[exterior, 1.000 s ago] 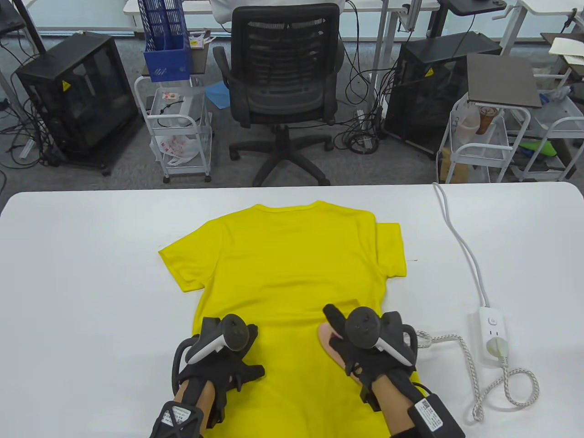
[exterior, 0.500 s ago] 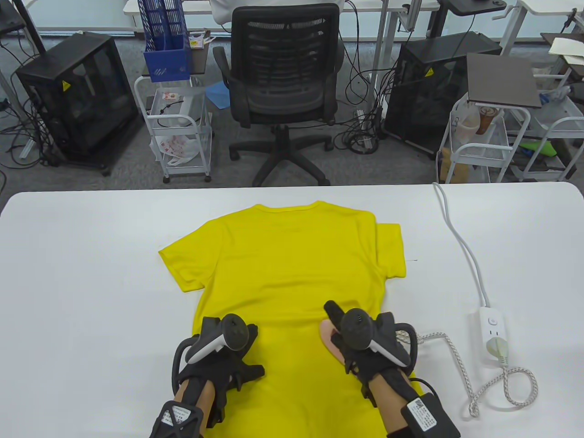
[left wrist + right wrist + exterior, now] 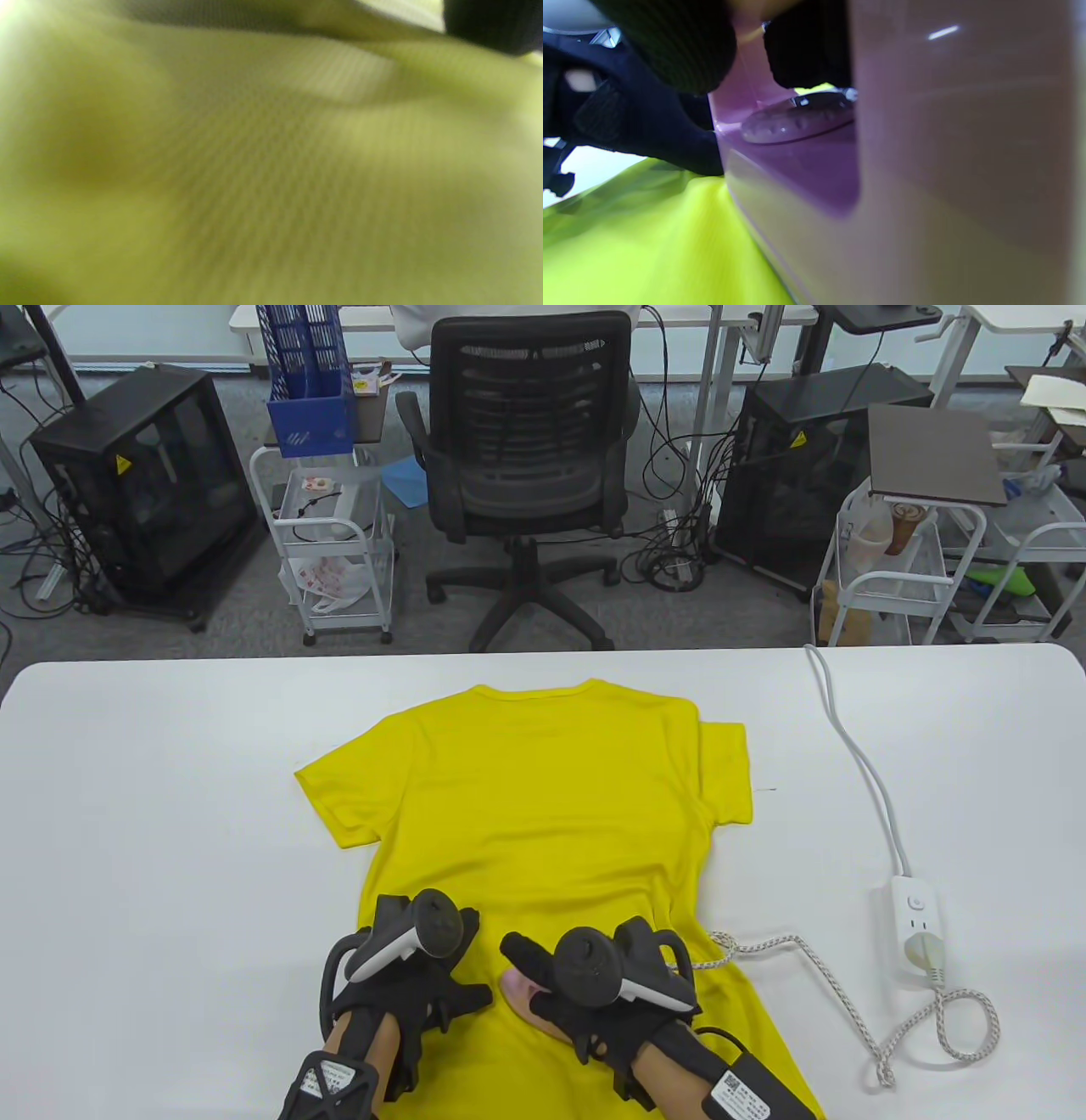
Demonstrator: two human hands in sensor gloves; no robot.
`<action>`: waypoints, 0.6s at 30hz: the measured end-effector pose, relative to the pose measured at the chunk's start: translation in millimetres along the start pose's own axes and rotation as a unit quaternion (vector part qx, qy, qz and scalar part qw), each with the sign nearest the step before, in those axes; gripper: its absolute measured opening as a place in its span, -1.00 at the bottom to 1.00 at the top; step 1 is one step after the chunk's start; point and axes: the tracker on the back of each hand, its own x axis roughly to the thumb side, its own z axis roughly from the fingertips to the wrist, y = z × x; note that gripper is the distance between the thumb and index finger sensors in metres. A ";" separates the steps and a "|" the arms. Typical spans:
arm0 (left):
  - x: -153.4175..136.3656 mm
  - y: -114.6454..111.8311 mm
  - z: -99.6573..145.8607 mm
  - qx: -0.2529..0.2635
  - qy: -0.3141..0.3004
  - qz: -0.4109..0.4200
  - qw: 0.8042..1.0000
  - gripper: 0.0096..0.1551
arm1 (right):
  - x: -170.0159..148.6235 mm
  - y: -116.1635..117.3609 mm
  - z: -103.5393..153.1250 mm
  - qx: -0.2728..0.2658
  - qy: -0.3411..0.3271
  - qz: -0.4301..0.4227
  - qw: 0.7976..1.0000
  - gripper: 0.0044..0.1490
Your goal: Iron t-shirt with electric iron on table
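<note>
T-shirt point(image 3: 526, 814), yellow, lies flat on the white desk point(image 3: 153, 780), collar away, long axis running from the person. Right hand point(image 3: 607, 984) grips the pink iron point(image 3: 519, 986) near the hem; unironed cloth lies ahead. Left hand point(image 3: 407, 967) rests flat, pressing fabric beside it.

Office chair point(image 3: 526, 466) behind table, power strip point(image 3: 918, 929) at rt.

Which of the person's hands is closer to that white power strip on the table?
Right. The right hand, holding the pink iron on the yellow t-shirt, is nearer the power strip; the left hand rests farther away on the shirt's opposite side.
</note>
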 end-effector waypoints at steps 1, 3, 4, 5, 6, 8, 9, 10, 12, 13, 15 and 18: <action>-0.1 0.1 0.0 0.000 0.000 0.000 1.000 0.13 | -2.0 -1.5 -0.5 -0.006 -0.001 0.022 1.000 -0.13; 0.0 0.1 0.0 0.000 0.000 -0.001 1.000 0.13 | -15.1 -4.3 -1.2 -0.026 0.033 0.023 0.999 -0.13; -0.1 0.2 0.0 0.000 0.000 -0.001 1.000 0.14 | -26.9 -7.5 -1.4 -0.036 0.056 0.038 0.997 -0.13; -0.3 0.3 0.0 0.000 0.000 -0.001 1.000 0.13 | -35.5 -9.9 -1.4 -0.042 0.072 0.042 0.996 -0.12; -0.3 0.3 0.0 0.000 0.000 -0.002 1.000 0.13 | -54.1 -14.4 -0.2 -0.049 0.114 0.041 0.991 -0.12; -0.6 0.4 0.2 0.000 0.000 -0.001 1.000 0.14 | -90.9 -22.5 6.2 -0.064 0.185 0.017 0.981 -0.12; -0.8 0.4 0.3 0.000 0.000 -0.001 1.000 0.13 | -103.8 -25.1 9.6 -0.072 0.206 0.006 0.976 -0.12; -0.8 0.3 0.3 0.001 0.001 -0.001 1.000 0.13 | -117.3 -27.7 14.5 -0.079 0.228 -0.013 0.970 -0.13; -0.7 0.2 0.3 0.001 0.001 -0.001 1.000 0.13 | -124.5 -29.1 18.9 -0.076 0.235 -0.033 0.968 -0.13; -0.6 0.2 0.3 0.001 0.001 -0.002 1.000 0.14 | -121.9 -28.7 18.1 -0.073 0.228 -0.038 0.970 -0.14; -0.6 0.4 0.3 0.001 0.001 -0.003 1.000 0.13 | -101.3 -24.1 11.1 -0.049 0.188 -0.046 0.980 -0.14; -0.5 0.3 0.3 0.000 0.001 -0.003 1.000 0.14 | -51.0 -11.9 -1.7 -0.018 0.105 -0.045 0.993 -0.14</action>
